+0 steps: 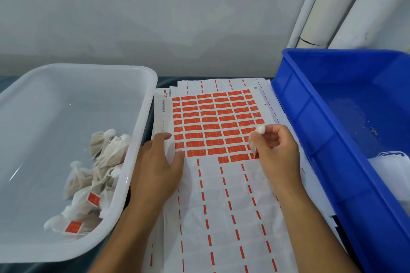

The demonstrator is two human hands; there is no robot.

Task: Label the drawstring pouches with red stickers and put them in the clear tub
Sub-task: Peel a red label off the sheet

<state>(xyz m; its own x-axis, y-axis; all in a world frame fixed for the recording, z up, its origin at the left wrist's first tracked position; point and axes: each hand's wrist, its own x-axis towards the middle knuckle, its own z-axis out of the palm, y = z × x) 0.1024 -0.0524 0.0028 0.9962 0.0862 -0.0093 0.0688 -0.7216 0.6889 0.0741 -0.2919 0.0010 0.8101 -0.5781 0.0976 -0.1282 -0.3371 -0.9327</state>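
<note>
A dark bench [159,83] runs along a pale grey wall [155,6], with white pipes [328,4] standing in the far right corner. A sticker sheet [217,195] lies down the middle of the bench on top of other sheets; its far half carries rows of red stickers [213,122], while the near half is bare backing with red dashes.

At left sits the clear tub [142,122], holding a heap of whitish drawstring pouches [99,162] toward its near right side; two of them show red labels. At right stands a blue crate [310,131] with white items [390,159] at its near right and a few crumbs on its floor.

The left hand [159,162] rests flat, fingers straight, on the sheet's left edge. The right hand [275,146] pinches a small white pouch [255,139] over the nearest sticker rows at the sheet's right.
</note>
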